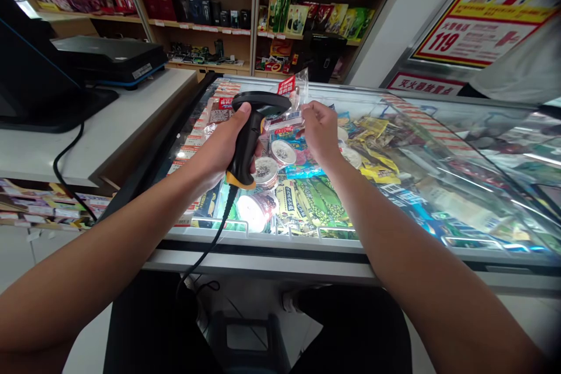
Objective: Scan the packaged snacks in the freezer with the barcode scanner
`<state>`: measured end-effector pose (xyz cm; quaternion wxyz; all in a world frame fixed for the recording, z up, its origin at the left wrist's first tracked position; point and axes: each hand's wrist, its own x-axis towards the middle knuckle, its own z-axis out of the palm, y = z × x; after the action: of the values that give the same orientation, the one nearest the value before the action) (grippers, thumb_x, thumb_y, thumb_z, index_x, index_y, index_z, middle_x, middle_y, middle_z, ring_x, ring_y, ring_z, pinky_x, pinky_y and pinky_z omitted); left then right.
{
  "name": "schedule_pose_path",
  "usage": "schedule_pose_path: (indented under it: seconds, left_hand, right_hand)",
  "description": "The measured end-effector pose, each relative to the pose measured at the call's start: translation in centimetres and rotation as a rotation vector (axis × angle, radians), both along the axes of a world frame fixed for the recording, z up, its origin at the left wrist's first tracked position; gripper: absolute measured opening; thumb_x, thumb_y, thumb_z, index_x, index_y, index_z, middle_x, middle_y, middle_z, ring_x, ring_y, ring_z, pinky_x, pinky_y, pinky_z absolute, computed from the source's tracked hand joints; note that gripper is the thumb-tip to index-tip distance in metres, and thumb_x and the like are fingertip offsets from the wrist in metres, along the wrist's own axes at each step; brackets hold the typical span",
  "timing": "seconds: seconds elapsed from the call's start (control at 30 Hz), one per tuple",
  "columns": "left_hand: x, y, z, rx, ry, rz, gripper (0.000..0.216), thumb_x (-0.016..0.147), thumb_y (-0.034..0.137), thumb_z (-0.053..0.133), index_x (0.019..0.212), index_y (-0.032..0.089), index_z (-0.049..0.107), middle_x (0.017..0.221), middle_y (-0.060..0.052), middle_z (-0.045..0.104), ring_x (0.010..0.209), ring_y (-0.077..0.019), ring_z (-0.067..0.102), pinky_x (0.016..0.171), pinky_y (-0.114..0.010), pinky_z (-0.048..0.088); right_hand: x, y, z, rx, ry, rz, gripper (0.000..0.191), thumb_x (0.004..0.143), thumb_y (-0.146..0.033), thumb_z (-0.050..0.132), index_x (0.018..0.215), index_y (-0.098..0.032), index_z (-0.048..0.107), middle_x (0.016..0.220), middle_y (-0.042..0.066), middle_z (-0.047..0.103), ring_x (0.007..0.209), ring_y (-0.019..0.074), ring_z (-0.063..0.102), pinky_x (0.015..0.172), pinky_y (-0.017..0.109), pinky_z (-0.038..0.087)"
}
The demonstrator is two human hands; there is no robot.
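My left hand (225,143) is wrapped round the handle of a black barcode scanner (246,146) with yellow trim. Its cord hangs down toward the floor. Between the fingertips of my right hand (322,131) is the edge of a clear plastic package (301,90) with a red label, held upright just right of the scanner's head. A white strip with a barcode shows near those fingers. Both hands are above the glass-topped freezer (302,266). Through the glass I see round tubs (265,170) and a green bag of peas (322,198).
At the left, a counter (144,102) bears a black scale (109,58) and a dark screen stand. Shelves (210,29) of boxed and bagged goods line the back. A person's pale sleeve (517,64) shows at the right. A dark stool (248,333) stands below, between my legs.
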<state>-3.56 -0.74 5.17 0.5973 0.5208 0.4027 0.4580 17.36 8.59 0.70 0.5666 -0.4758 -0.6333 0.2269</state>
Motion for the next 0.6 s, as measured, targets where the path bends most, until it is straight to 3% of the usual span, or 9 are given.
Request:
schedule_pose_path:
  seconds: [0.2,0.3,0.43,0.53,0.6]
  left_hand:
    - [-1.3,0.4,1.7,0.058,0.014,0.139,0.053,0.103,0.057,0.033,0.095,0.015,0.063,0.065,-0.001,0.064,0.038,-0.0119,0.054,0.036,-0.024,0.04]
    - [-2.5,1.1,2.2,0.125,0.025,0.297,0.05,0.102,0.058,0.04,0.09,0.017,0.065,0.081,-0.004,0.071,0.043,-0.0102,0.054,0.038,-0.026,0.041]
    - [-3.5,2.2,2.2,0.187,-0.039,0.431,0.046,0.1,0.058,0.046,0.091,0.019,0.067,0.091,-0.006,0.073,0.06,-0.0121,0.059,0.049,-0.026,0.046]
    - [-3.5,2.5,2.1,0.163,-0.085,0.429,0.044,0.099,0.058,0.048,0.093,0.02,0.068,0.088,-0.006,0.073,0.07,-0.0148,0.062,0.059,-0.028,0.051]
    - [-3.2,2.4,2.1,0.136,-0.09,0.407,0.045,0.1,0.057,0.046,0.094,0.019,0.069,0.085,-0.006,0.073,0.073,-0.0158,0.064,0.062,-0.028,0.052]
  right_hand:
    - [3.2,0.6,1.9,-0.609,-0.086,-0.105,0.026,0.091,-0.023,0.064,0.067,-0.021,0.054,0.062,0.006,0.06,0.049,0.0181,0.059,0.045,0.029,0.04]
    - [5.3,0.3,3.1,-0.742,-0.38,-0.148,0.022,0.087,-0.026,0.068,0.067,-0.019,0.061,0.062,0.01,0.066,0.047,0.017,0.054,0.047,0.031,0.042]
    - [6.5,-0.1,4.1,-0.75,-0.806,-0.227,0.024,0.084,-0.034,0.069,0.068,-0.017,0.067,0.057,0.011,0.061,0.052,0.0233,0.059,0.055,0.037,0.048]
    - [6.2,-0.2,3.8,-0.559,-0.891,-0.416,0.03,0.088,-0.041,0.064,0.085,-0.012,0.073,0.076,0.019,0.068,0.079,0.0338,0.069,0.074,0.045,0.054]
    - [5.5,-0.1,2.7,-0.376,-0.923,-0.43,0.041,0.093,-0.046,0.057,0.106,-0.01,0.073,0.101,0.024,0.071,0.102,0.0403,0.068,0.088,0.051,0.053]
